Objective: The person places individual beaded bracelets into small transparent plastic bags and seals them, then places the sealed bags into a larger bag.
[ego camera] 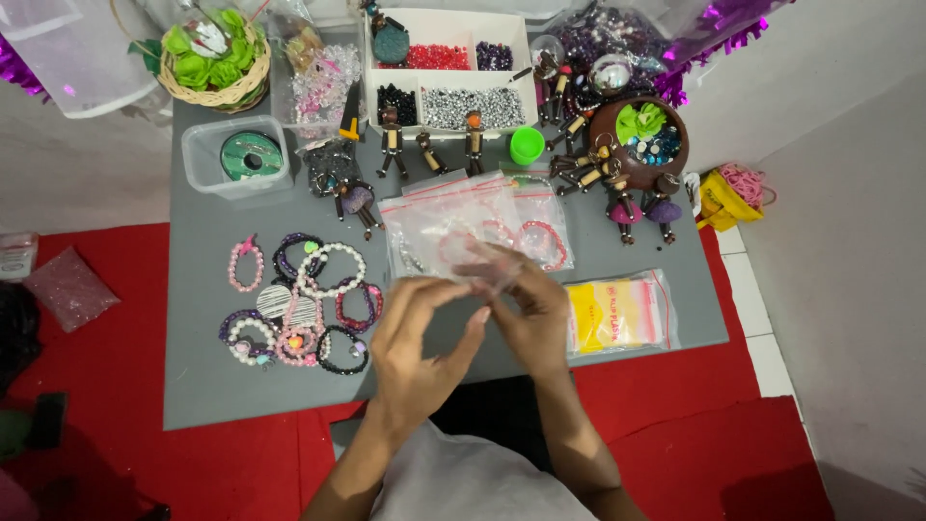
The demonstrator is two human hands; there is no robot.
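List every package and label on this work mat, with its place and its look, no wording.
Yellow-filled clear zip bag: right of the hands, flat, red seal strip, red print.
Stack of clear zip bags holding bracelets: mat centre, overlapping.
Small clear bag: pinched between left hand and right hand.
Clear rectangular plastic tub: upper left, holding a green-labelled spool.
White divided tray: top centre, beads sorted by colour.

Place: a home craft corner, set on the floor.
Evidence: grey board (203,386), bead tray (449,68), finished bracelets (299,304).
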